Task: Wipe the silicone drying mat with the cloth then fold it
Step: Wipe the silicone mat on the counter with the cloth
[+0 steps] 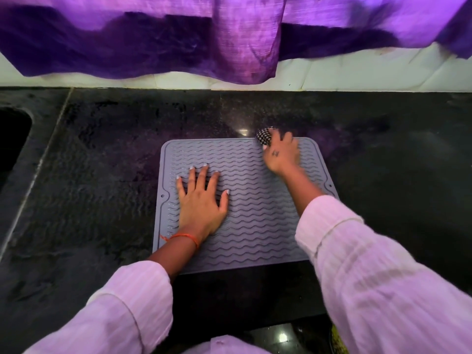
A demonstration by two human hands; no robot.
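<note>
Wiping is the step in hand: the grey silicone drying mat point(245, 200) lies flat on the dark tabletop point(102, 175), left hand point(201, 200) spread flat on its left half, right hand point(282, 154) gripping the balled checkered cloth point(264, 137) at its far edge; next, sweep the cloth nearer, then fold

Dim scene washed in violet light that glows through the purple translucent curtain point(153, 34) at the top. Small white glare spots sit on the polished black stone counter point(102, 175). The right hand point(282, 155) is motion-blurred. Wide-angle distortion bends the frame's edges.
</note>
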